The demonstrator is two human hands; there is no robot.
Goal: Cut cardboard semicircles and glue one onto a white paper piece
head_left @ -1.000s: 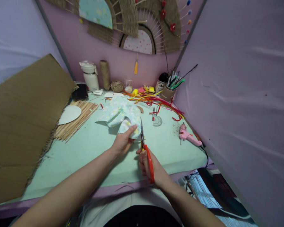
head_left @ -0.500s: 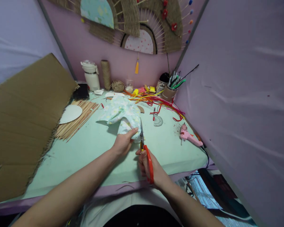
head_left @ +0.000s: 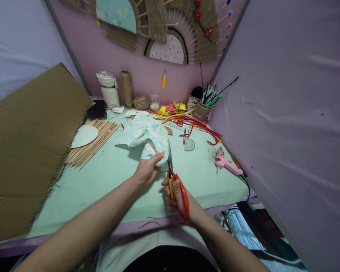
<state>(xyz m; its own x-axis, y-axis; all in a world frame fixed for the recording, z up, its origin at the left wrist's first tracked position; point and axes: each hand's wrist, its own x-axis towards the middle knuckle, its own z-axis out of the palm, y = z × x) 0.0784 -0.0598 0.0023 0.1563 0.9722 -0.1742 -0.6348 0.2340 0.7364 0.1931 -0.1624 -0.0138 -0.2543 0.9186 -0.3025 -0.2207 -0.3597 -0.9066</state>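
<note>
My left hand (head_left: 147,169) pinches the near right edge of a pale blue-green floral cloth (head_left: 147,134), thumb on top. The cloth hangs in folds above the table, its far part spread away from me. In my right hand (head_left: 177,194) is a pair of scissors (head_left: 183,194) with red and yellow handles, my fingers through the loops. The blades point away from me, along the cloth's right edge just beside my left thumb. Whether fabric lies between the blades is hard to make out.
Torn cardboard (head_left: 36,139) leans at left, beside thin wooden sticks (head_left: 93,147) with a white oval piece (head_left: 85,136) on them. A pink glue gun (head_left: 228,162) lies right, its cord over the edge. Behind are a protractor (head_left: 189,144), coloured pipe cleaners (head_left: 192,121), twine (head_left: 141,102) and a pen-filled can (head_left: 202,112).
The scissors' handles have spread apart, with the red loop shifting slightly right and the yellow one now showing. My left hand and the cloth stay almost in place.
</note>
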